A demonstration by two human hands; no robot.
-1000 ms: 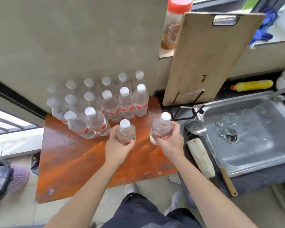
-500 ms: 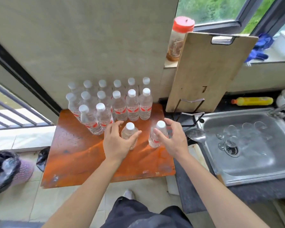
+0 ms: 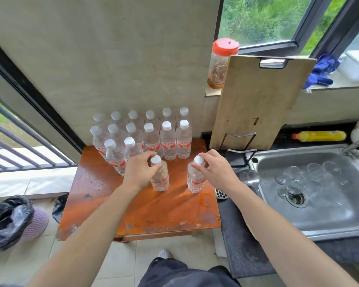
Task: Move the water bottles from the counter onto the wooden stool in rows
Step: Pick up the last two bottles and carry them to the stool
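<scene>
An orange-brown wooden stool stands against the wall. Several clear water bottles with white caps and red labels stand in rows at its back. Two more bottles stand upright in front of those rows. My left hand pinches the neck and cap of the left bottle. My right hand holds the cap and neck of the right bottle. Both bottles rest on the stool top.
To the right are a dark counter, a steel sink with several glasses, a ladle and a yellow bottle. A wooden cutting board leans on a rack. A bin with a black bag stands on the floor at left.
My hands slid from the bottles' bodies, opened, then closed on the caps. The two bottles now stand on the stool. The view has pulled back and tilted up.
</scene>
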